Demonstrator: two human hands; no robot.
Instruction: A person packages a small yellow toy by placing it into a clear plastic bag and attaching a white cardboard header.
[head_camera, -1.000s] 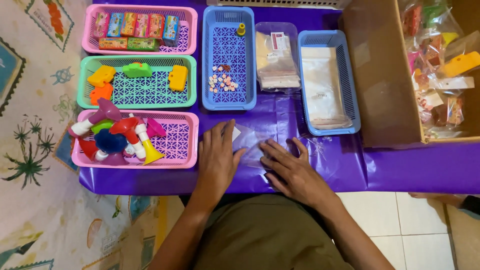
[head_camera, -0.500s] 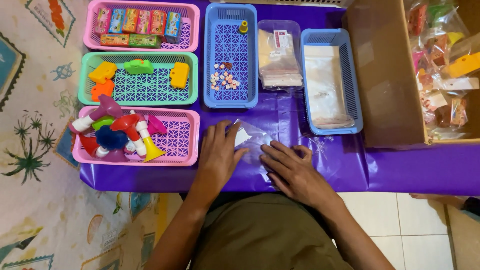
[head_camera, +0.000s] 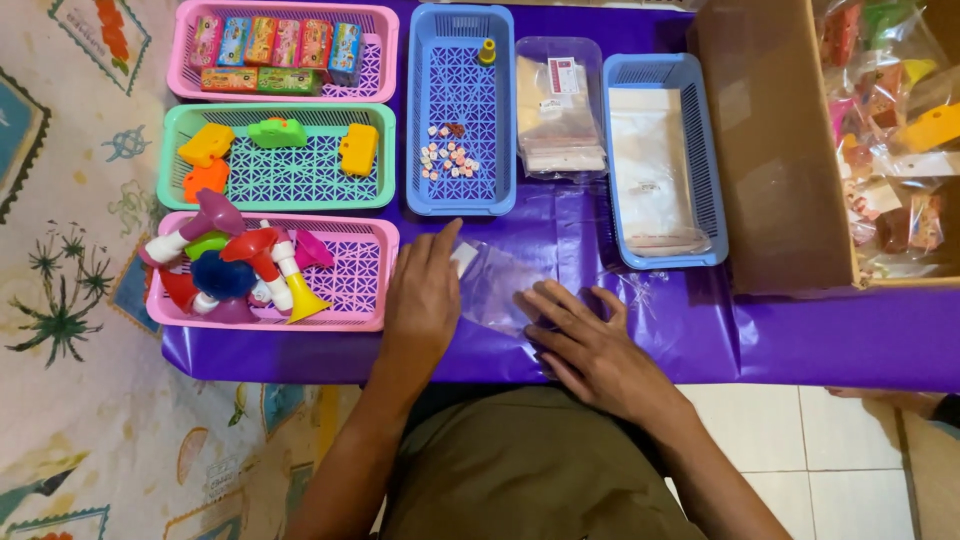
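Left hand: we see the left hand flat on the table, fingers extended, holding nothing closed; its fingertips touch the near corner of the clear plastic bag.
Right hand: we see the right hand spread open, palm down, pressing the bag's right edge; nothing is gripped.
Bag position: we find the bag lying flat on the purple cover between both hands, just in front of the tall blue basket.
Risk, slip: we judge the thin film may slide or crease on the smooth cover if one hand lifts first.
Risk, edge: we note the bag lies near the table's front edge; a pull toward the body could drop it.
Risk, knock: we judge the left hand sits just beside the pink basket of toy trumpets; a wide sweep could nudge it.
Surroundings: we see a green basket of small toys, a second blue basket holding clear bags, and a cardboard box at right.
Obstructions: we find nothing lying between the hands and the bag.
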